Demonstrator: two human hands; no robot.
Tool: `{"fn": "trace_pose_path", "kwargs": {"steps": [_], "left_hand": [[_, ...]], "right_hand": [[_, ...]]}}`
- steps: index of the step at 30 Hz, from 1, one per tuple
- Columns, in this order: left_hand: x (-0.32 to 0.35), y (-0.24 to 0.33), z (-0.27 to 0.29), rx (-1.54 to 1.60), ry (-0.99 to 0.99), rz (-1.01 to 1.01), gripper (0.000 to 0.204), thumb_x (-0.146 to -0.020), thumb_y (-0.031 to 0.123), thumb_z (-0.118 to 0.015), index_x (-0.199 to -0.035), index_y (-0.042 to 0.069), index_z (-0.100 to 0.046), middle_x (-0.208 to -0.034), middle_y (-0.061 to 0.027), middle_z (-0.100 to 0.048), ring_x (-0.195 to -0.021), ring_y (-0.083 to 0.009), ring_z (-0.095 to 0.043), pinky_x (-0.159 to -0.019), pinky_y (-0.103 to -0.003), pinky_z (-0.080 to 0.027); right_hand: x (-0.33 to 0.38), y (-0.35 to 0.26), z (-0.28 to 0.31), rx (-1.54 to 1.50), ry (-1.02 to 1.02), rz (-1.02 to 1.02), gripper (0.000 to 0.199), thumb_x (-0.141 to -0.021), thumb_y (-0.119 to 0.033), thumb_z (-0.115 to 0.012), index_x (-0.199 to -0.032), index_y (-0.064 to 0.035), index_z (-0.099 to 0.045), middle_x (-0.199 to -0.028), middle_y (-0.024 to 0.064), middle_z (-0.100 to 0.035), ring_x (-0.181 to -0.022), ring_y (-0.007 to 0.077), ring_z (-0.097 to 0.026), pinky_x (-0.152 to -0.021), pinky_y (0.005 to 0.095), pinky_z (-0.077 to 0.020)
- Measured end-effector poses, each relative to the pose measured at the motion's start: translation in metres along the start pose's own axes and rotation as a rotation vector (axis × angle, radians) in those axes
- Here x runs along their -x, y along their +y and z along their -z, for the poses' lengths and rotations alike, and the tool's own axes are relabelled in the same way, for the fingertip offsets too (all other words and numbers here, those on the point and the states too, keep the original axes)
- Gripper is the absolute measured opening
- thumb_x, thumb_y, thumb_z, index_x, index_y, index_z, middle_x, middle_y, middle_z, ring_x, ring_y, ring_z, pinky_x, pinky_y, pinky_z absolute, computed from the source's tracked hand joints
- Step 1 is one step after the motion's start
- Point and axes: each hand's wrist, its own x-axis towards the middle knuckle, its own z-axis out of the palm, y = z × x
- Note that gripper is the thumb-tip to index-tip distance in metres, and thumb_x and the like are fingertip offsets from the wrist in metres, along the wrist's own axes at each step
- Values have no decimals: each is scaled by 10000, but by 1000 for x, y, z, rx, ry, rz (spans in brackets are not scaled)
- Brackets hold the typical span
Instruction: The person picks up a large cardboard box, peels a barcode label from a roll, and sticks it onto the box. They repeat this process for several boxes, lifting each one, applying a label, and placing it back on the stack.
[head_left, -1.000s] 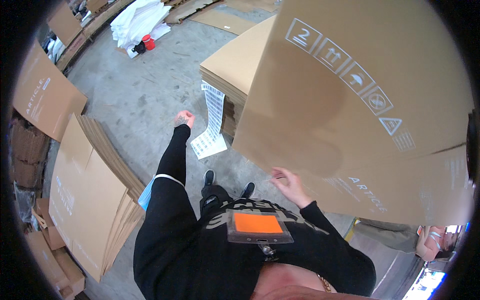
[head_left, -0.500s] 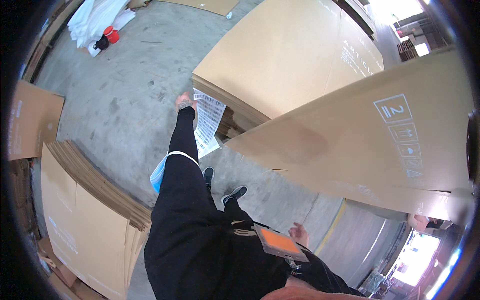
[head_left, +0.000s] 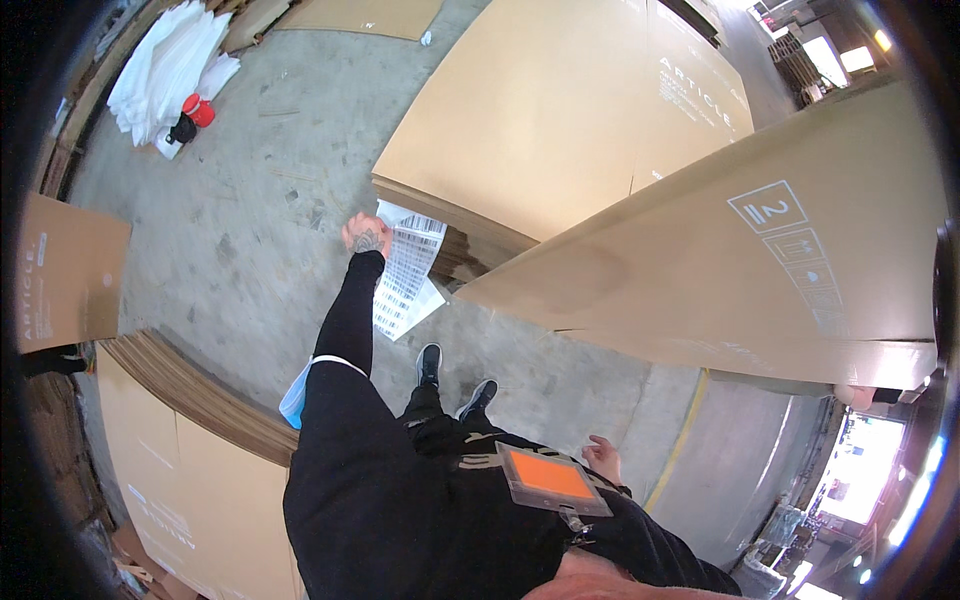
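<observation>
My left hand is closed on printed paper sheets covered in rows of barcodes. The sheets hang down beside the near corner of a stack of flat cardboard. A blue face mask dangles by its loop from my left forearm. Low on the right, my right hand is beside my body with its fingers apart and nothing in them. A large cardboard panel slants across the right side, and another person's hand is at its lower right edge.
Another cardboard stack stands at lower left, with a brown carton behind it. White foam sheets and a red roll lie on the concrete floor at far left. A yellow line marks the floor at right.
My left hand and its sheets sit slightly lower in the picture, as the whole view has shifted. The other person's hand at the panel's edge appears higher. My right hand has stayed low by my side.
</observation>
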Motion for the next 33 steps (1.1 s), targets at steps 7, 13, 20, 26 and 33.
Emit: {"fn": "trace_pose_path", "kwargs": {"steps": [7,13,20,26,33], "left_hand": [[25,11,22,-180,114,-172,162,-786,239,-672,-861,121,-756,-1052,-80,-633,-1144,-263,-539,-1099,-559,-288],[33,2,23,-246,184,-357,166,-781,233,-670,-873,119,-748,-1043,-77,-628,-1167,-264,-526,-1111,-588,-260],[20,3,18,-159,9,-238,243,-802,310,-656,-945,129,-733,-1047,-80,-665,-1139,-280,-557,-1093,-602,-261],[-10,2,11,-53,-63,-96,298,-810,328,-668,-1039,141,-703,-1055,-81,-703,-1056,-288,-636,-1044,-597,-324],[-31,-19,-21,150,53,-84,216,-763,244,-723,-914,91,-695,-889,-158,-699,-871,-365,-669,-747,-456,-524]], "right_hand": [[-6,-2,-13,102,-132,40,449,-840,-277,-692,-1220,-49,-618,-949,126,-730,-857,243,-710,-785,349,-543],[5,9,-14,123,-110,12,460,-838,-335,-677,-1206,-63,-627,-929,125,-731,-871,264,-705,-804,377,-540],[15,14,-20,174,-142,-17,460,-841,-335,-675,-1217,-76,-618,-946,118,-728,-922,272,-698,-827,380,-535],[-5,-4,-32,200,-216,89,523,-871,-326,-665,-1314,-85,-530,-992,116,-720,-931,255,-697,-831,371,-533],[-47,-58,-49,121,-304,192,522,-885,-259,-665,-1345,-88,-489,-1012,133,-700,-936,248,-698,-824,361,-536]]}}
